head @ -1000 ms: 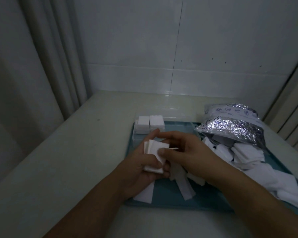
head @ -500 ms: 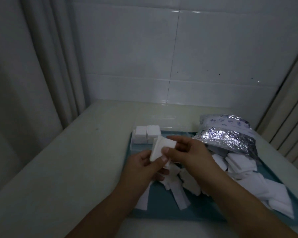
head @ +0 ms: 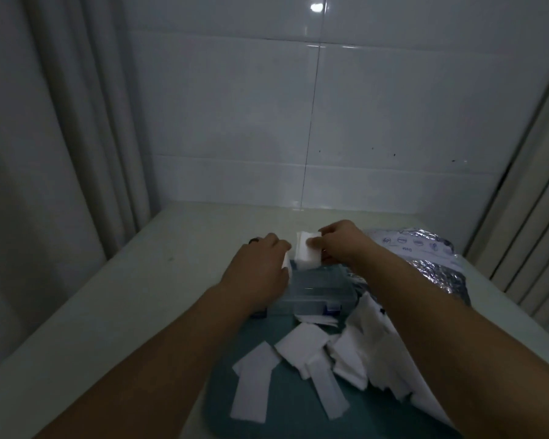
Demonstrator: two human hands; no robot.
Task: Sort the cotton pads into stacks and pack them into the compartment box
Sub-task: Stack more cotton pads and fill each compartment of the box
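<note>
Head | foil bag (head: 425, 258) print unreadable | right hand (head: 339, 243) pinches pad stack (head: 308, 255)

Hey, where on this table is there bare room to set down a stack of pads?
Bare tabletop lies left of the teal tray, toward the curtain. The tray's right side is crowded with loose pads and the foil bag.

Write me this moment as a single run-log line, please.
phase: packing | right hand: pinches cotton pad stack over compartment box | left hand: rests at box's left side | loose pads: on teal tray
</note>
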